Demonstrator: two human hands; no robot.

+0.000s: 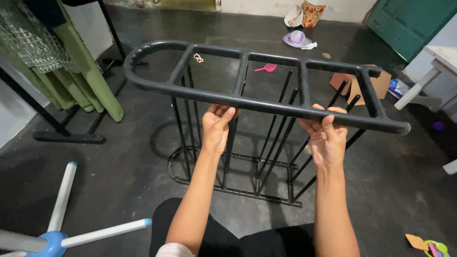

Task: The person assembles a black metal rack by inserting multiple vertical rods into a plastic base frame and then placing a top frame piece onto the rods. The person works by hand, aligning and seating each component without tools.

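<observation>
Both forearms rise from the dark-trousered lap toward a black plastic rack frame (pixel 257 93), a ladder-shaped top piece with a rounded end and cross-bars. It is held level above a matching base frame (pixel 228 183) on the concrete floor (pixel 133 157), from which thin black rods (pixel 278 143) stand up, some leaning. Left hand (pixel 216 128) is closed around the near rail close to the middle cross-bar; right hand (pixel 327 138) is closed around the same rail further right. Judged from its hollow moulded look, the frame is light, stiff and smooth, best gripped on the long rails beside a cross-bar. Further out lie a white-and-blue stand (pixel 62 223), green cloth on a clothes rail (pixel 81 71), a patterned bucket (pixel 312 13) whose contents are hidden, and a cardboard box (pixel 378 83), contents unseen.
</observation>
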